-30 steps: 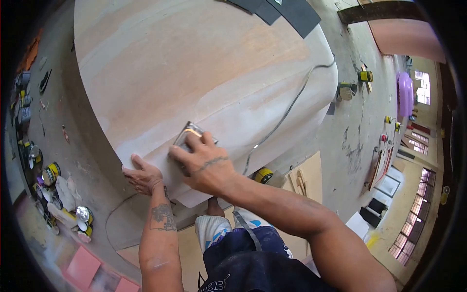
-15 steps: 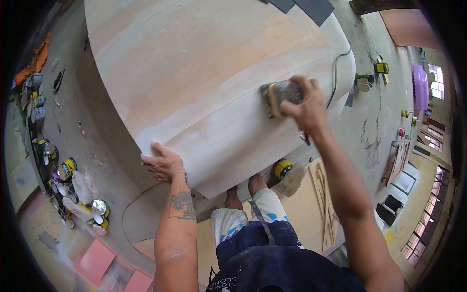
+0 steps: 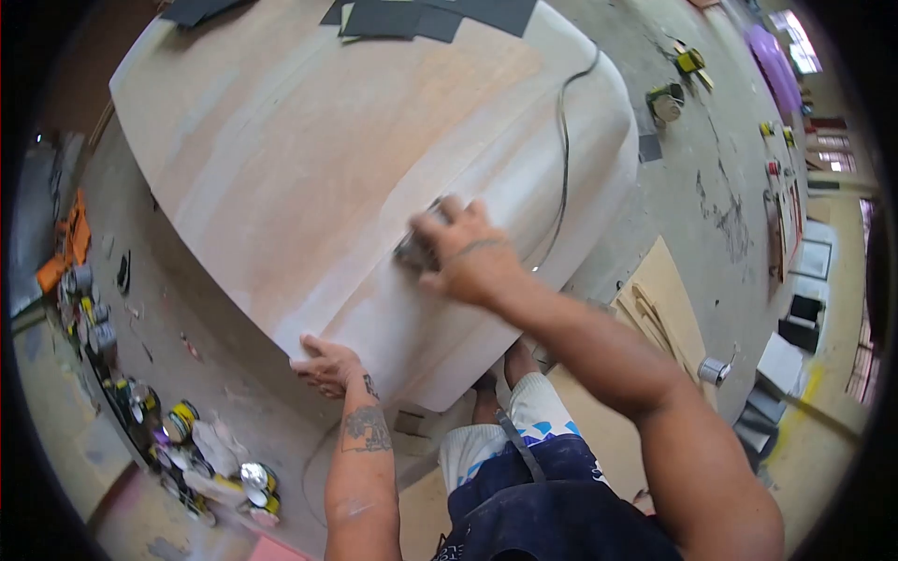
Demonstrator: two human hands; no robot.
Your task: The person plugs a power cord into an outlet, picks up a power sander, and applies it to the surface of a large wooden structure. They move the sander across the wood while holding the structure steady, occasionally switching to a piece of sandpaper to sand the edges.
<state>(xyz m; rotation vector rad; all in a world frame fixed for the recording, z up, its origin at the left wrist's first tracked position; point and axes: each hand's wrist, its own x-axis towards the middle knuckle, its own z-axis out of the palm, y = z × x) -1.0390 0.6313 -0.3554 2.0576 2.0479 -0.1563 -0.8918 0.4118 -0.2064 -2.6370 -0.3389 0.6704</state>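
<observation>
A large curved panel (image 3: pixel 309 178), patchy white and tan like filler or primer, fills the middle of the head view. My right hand (image 3: pixel 468 257) is closed over a dark palm sander (image 3: pixel 416 251), which rests on the panel near a raised crease. The hand hides most of the tool, and motion blurs it. At the panel's near left corner, my left hand (image 3: pixel 329 366) grips the edge, thumb on top and fingers curled at the rim. A thin dark cord (image 3: pixel 564 140) lies across the panel's right side.
Dark sandpaper sheets (image 3: pixel 383 19) lie on the panel's far edge. Paint cans (image 3: pixel 180 421) and rags crowd the floor at left. At right are more cans (image 3: pixel 666 103), a tan board (image 3: pixel 659 280) with wooden strips, and a lone tin (image 3: pixel 714 371).
My right hand has slid the sander leftward and nearer along the panel, toward my left hand. The left hand keeps its hold at the corner. The camera view has shifted.
</observation>
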